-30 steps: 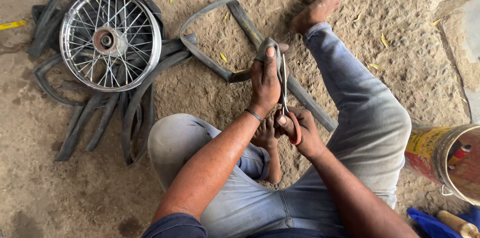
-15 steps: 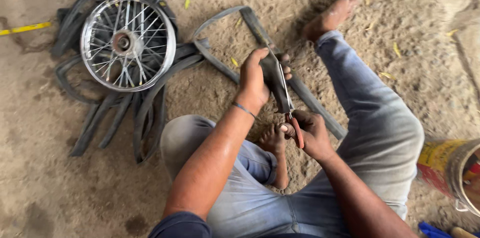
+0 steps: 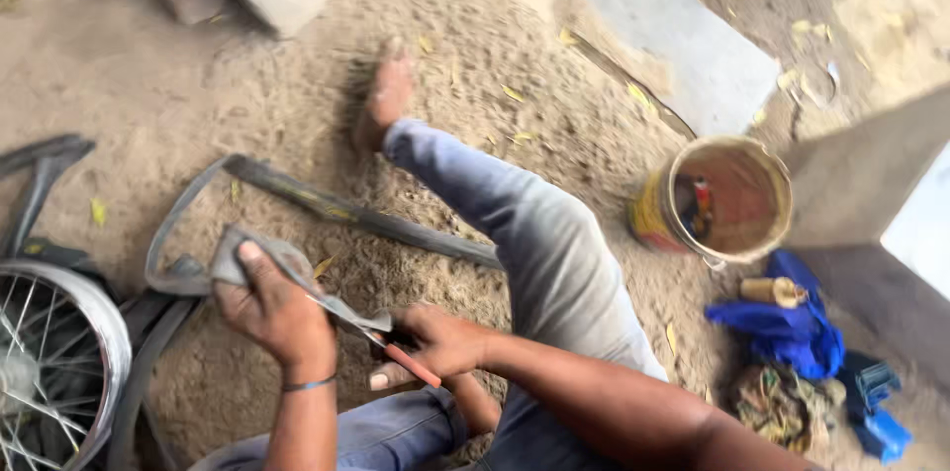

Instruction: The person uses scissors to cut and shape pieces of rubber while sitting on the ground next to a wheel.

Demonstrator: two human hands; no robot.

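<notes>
Sitting on the sandy ground, you have both hands busy over a strip of grey rubber inner tube. Your left hand is closed on the folded end of that strip, thumb pressed flat on top, with a thin dark band around the wrist. Your right hand sits at about three o'clock from the left one, very near it, and is curled around the red handles of a pair of scissors; the blades lie against the rubber between your two hands. How far the blades are parted is too blurred to tell.

The rest of the inner tube loops away toward ten o'clock of your left hand and then runs as a long dark band across the ground, passing under your outstretched leg in blue jeans. Your bare foot rests on the sand at roughly twelve o'clock from your hands.

At nine o'clock, cut off by the frame edge, lies a spoked wheel rim with dark rubber strips beside it. Well apart at two o'clock stands an open yellow and red tin can, and a flat grey slab lies beyond it. Just below the can, at about four o'clock from your hands, are a crumpled blue cloth and a small wooden handle.
</notes>
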